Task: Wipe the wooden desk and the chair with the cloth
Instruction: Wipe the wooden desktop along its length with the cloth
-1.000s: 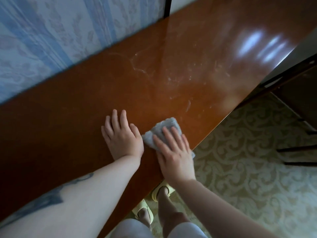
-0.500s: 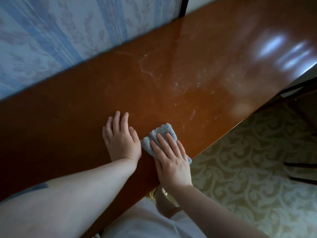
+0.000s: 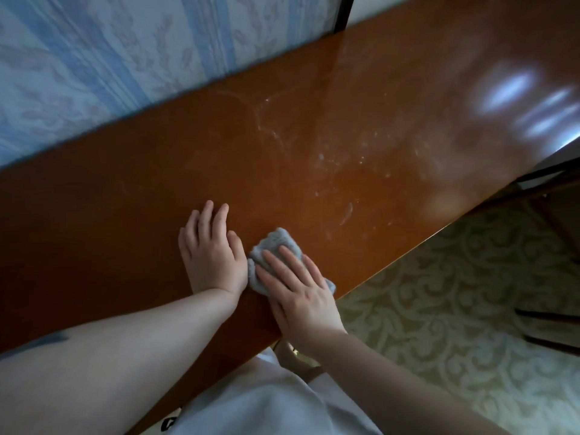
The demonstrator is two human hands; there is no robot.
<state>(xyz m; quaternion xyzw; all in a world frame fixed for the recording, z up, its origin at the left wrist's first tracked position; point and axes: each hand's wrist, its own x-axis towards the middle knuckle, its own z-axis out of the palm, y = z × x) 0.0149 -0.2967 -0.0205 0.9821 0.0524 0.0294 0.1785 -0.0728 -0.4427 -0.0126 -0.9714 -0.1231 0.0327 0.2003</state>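
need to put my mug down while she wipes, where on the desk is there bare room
The desk is bare from the smudged middle to its far end, and on the dark stretch between the left hand and the wallpaper. The near edge is crowded: the right hand presses the cloth beside the left hand.

bare forearms, white garment (image 3: pixel 251 403)

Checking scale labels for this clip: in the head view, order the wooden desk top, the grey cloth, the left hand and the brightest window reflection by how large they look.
1. Wooden desk top, by far the largest.
2. Left hand.
3. Grey cloth and window reflection: too close to rank, since the right hand hides much of the cloth and the reflection's edges are blurred.
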